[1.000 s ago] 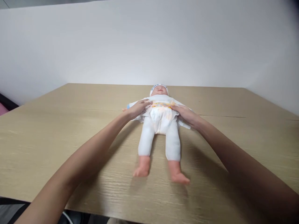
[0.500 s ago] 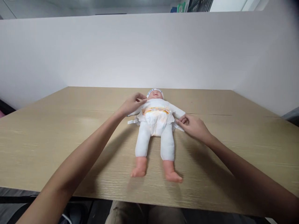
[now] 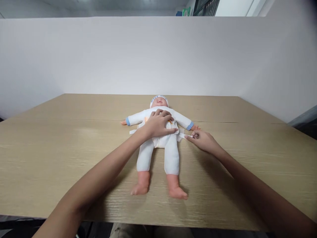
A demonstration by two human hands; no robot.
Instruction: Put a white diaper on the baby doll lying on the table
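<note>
A baby doll in white clothes with blue cuffs and a white cap lies on its back, feet toward me. Around its hips is a white diaper, its front panel folded up over the belly. My left hand lies on the front of the diaper with the fingers spread, hiding much of it. At the doll's side on the right, my right hand pinches a white diaper tab and holds it out from the hip. Another tab sticks out on the left side.
The doll lies on a wooden table with a thin seam across it. A white partition rises behind the table's far edge. My legs are below the near edge.
My left hand has moved from beside the doll's shoulder down and right onto the diaper's front. My right hand now holds the tab out, and the doll's cuffed arm beside it shows.
</note>
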